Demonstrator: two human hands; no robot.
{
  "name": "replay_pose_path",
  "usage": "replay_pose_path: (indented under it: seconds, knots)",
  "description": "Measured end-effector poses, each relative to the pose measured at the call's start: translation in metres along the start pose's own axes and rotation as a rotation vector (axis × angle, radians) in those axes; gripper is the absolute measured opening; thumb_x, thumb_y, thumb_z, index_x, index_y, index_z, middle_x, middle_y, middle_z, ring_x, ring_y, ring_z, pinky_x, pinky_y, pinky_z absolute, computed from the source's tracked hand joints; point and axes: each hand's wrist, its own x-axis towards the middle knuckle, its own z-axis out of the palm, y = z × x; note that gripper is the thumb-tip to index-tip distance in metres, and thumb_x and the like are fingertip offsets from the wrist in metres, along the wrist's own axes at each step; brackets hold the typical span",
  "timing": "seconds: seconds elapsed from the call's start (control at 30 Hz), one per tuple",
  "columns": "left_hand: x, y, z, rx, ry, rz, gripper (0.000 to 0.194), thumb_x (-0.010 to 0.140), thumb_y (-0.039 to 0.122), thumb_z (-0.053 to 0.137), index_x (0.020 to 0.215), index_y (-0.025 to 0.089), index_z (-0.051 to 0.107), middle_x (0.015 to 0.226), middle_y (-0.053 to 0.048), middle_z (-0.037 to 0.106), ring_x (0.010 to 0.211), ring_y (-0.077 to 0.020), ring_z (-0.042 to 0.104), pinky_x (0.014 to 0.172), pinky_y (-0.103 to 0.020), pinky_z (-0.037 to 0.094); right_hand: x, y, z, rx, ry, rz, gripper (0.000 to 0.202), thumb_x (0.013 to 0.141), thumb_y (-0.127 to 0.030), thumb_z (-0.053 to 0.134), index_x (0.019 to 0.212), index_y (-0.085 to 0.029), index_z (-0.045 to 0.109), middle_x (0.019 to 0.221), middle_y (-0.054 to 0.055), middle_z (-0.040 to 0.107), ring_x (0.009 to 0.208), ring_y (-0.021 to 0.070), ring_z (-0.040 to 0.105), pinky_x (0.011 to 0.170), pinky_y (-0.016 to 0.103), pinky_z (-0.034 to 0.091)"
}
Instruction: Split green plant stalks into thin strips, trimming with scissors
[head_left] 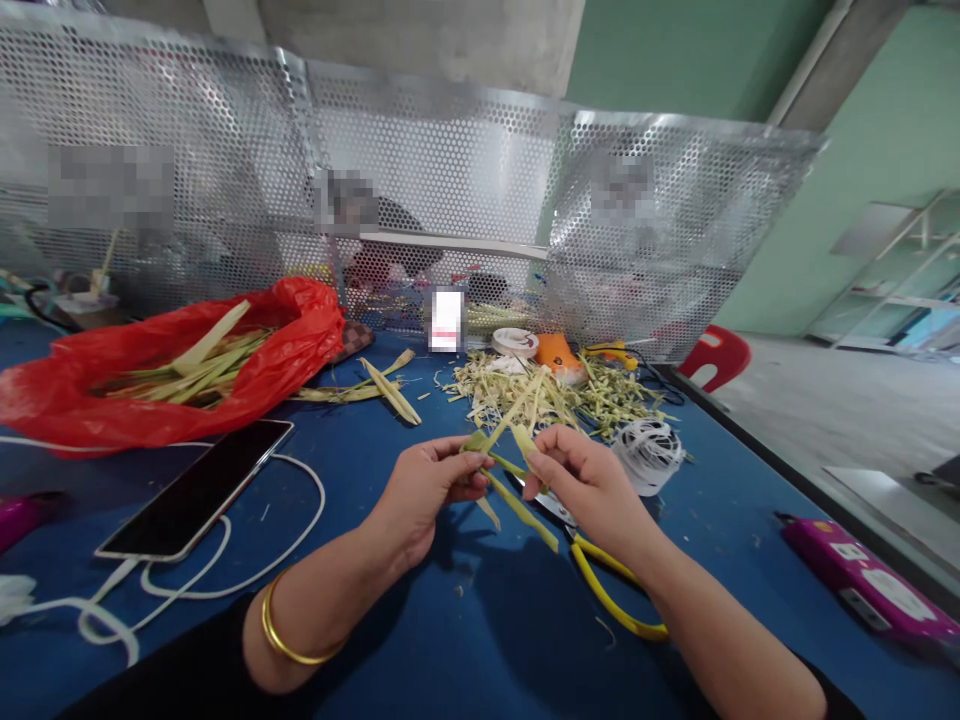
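Above the blue table, my left hand [435, 485] pinches the crossing point of several green-yellow leaf strips [526, 514] between thumb and fingers. The strips' loose ends stick out upward and down to the right. My right hand [581, 480] has thumb and fingers closed on a pale strip end close beside. Below my right hand lie scissors with yellow handles [637, 627], their blades partly hidden by the hand and strips. Beyond the hands spreads a heap of shredded pale leaf strips [510, 395].
A red plastic bag [300, 340] of long leaves stands at left, behind a phone [199, 490] with a white cable [319, 510]. On the right are a clear tub [649, 455] and a purple package [862, 580]. A perforated metal screen [450, 130] closes off the back, people behind it.
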Motion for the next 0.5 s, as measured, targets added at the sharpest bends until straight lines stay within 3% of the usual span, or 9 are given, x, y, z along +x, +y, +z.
replay_pose_path:
  seconds: [0.1,0.3,0.5]
  knots:
    - [0.005,-0.001,-0.003,-0.017,0.079,0.044,0.022,0.064,0.017,0.073,0.085,0.011,0.07,0.077,-0.007,0.071,0.054,-0.0084,0.059,0.06,-0.024,0.054,0.002,0.001,0.003,0.167,0.071,0.032,0.025,0.086,-0.042,0.052,0.076,-0.021,0.045,0.068,0.0,0.068,0.037,0.0056,0.034,0.041,0.021,0.029]
    - [0.014,-0.001,-0.007,0.007,0.185,0.101,0.023,0.063,0.019,0.075,0.084,0.011,0.07,0.075,-0.006,0.072,0.054,-0.0091,0.061,0.055,-0.02,0.052,0.001,-0.002,0.008,0.447,0.246,0.047,0.023,0.08,-0.04,0.061,0.085,-0.018,0.055,0.064,0.0,0.068,0.037,0.0061,0.041,0.043,0.022,0.035]
    - [0.021,0.006,-0.015,-0.083,0.25,0.11,0.02,0.058,0.016,0.076,0.077,0.01,0.07,0.069,-0.003,0.069,0.051,-0.0068,0.059,0.053,-0.018,0.051,0.007,0.005,0.008,0.595,0.286,0.165,0.036,0.077,-0.051,0.061,0.081,-0.015,0.067,0.084,0.006,0.07,0.046,0.0069,0.048,0.047,0.023,0.04]
